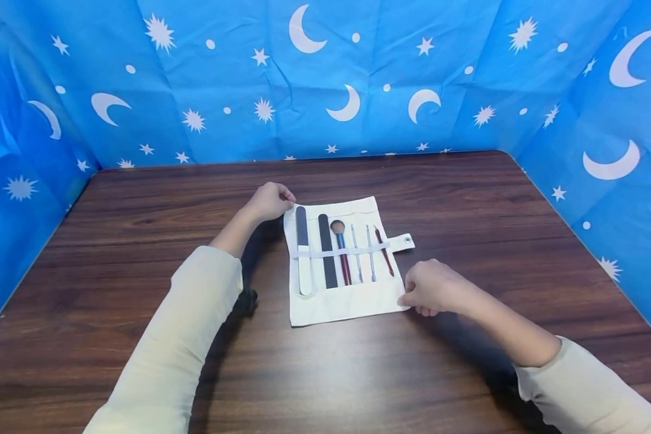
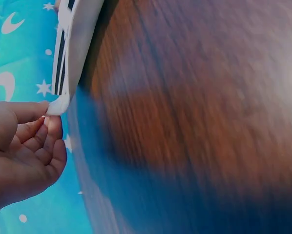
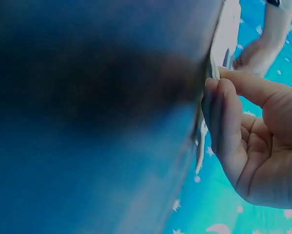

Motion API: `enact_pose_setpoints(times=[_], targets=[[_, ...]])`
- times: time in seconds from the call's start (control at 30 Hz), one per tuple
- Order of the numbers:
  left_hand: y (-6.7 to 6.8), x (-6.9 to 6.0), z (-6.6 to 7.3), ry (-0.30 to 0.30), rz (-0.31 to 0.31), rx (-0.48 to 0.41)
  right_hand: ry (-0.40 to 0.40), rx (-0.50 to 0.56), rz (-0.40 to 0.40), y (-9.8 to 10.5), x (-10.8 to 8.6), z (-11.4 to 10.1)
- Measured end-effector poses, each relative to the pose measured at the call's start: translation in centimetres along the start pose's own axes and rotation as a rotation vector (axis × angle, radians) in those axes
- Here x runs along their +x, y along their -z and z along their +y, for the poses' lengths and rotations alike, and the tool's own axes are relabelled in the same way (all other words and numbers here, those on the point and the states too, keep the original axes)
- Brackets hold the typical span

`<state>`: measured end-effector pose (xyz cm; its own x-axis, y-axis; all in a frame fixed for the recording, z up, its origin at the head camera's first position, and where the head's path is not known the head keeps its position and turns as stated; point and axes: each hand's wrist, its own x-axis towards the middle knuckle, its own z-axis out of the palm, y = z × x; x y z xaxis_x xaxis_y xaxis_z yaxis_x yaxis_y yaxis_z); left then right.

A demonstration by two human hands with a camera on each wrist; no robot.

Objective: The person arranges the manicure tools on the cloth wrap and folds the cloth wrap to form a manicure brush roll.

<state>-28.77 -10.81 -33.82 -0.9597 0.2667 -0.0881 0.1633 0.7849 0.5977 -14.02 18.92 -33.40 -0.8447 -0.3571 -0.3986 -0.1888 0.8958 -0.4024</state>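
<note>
A white cloth roll (image 1: pixel 336 304) lies unfolded on the table, its elastic band holding a black-and-white file (image 1: pixel 304 265), a black file (image 1: pixel 327 247), a brush (image 1: pixel 340 241), two thin metal tools and a dark red tool (image 1: pixel 384 250). The left hand (image 1: pixel 271 201) pinches the roll's far left corner; in the left wrist view, thumb and fingers of that hand (image 2: pixel 29 146) grip the cloth edge (image 2: pixel 60 103). At the near right corner, the right hand (image 1: pixel 434 287) pinches the cloth, which shows between thumb and fingertips of this hand (image 3: pixel 258 131) in the right wrist view.
A strap with a metal snap (image 1: pixel 407 240) sticks out from the roll's right side. The dark wood table (image 1: pixel 141 241) is bordered by a blue curtain (image 1: pixel 239 60) with moons and stars. A small black object (image 1: pixel 246 301) is beside the left sleeve.
</note>
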Motion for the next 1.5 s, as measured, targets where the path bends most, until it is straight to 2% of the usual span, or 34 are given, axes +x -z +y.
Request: enact_pose_setpoints(times=[0.1, 0.17, 0.37, 0.47, 0.57, 0.67, 0.77, 0.87, 0.97, 1.1, 1.2, 1.3, 1.37, 1.43, 1.5], targets=[[0.4, -1.1, -0.3, -0.019, -0.015, -0.02, -0.009, -0.001, 0.014, 1.4, 0.2, 0.3], [0.8, -2.1, -0.5, -0.048, -0.033, -0.006, -0.016, -0.041, 0.035, 2.5, 0.6, 0.6], [1.4, -6.6, -0.1, -0.142, -0.117, 0.041, -0.027, -0.239, 0.148, 6.0, 2.7, 1.1], [0.8, -8.9, 0.5, -0.194, -0.177, 0.031, -0.043, -0.277, 0.219, 7.5, 4.4, 1.4], [-0.3, -11.2, 1.3, -0.245, -0.227, 0.045, -0.068, -0.232, 0.266, 8.4, 6.4, 1.6], [-1.4, -13.1, 2.1, -0.317, -0.27, 0.113, -0.068, -0.184, 0.301, 8.7, 8.7, 1.9], [-2.2, -14.5, 2.8, -0.378, -0.3, 0.185, -0.065, -0.167, 0.317, 8.3, 10.6, 2.1], [-2.6, -15.3, 3.1, -0.4, -0.305, 0.246, -0.093, -0.175, 0.299, 7.8, 12.0, 2.1], [-2.6, -15.7, 3.2, -0.4, -0.304, 0.266, -0.135, -0.175, 0.259, 7.3, 12.6, 2.2], [-2.6, -15.7, 3.1, -0.398, -0.308, 0.262, -0.169, -0.15, 0.236, 7.1, 12.4, 2.4], [-2.6, -15.7, 2.9, -0.391, -0.307, 0.261, -0.156, -0.139, 0.279, 7.3, 11.5, 2.6], [-2.5, -15.6, 2.7, -0.374, -0.308, 0.258, -0.107, -0.115, 0.333, 7.5, 9.8, 2.5], [-2.4, -15.5, 2.5, -0.354, -0.307, 0.249, -0.048, -0.093, 0.346, 7.6, 8.2, 2.3], [-2.3, -15.5, 2.3, -0.334, -0.305, 0.243, 0.031, -0.08, 0.337, 7.4, 6.4, 2.0], [-2.2, -15.5, 2.1, -0.317, -0.302, 0.238, 0.111, -0.085, 0.293, 6.9, 4.6, 1.8]])
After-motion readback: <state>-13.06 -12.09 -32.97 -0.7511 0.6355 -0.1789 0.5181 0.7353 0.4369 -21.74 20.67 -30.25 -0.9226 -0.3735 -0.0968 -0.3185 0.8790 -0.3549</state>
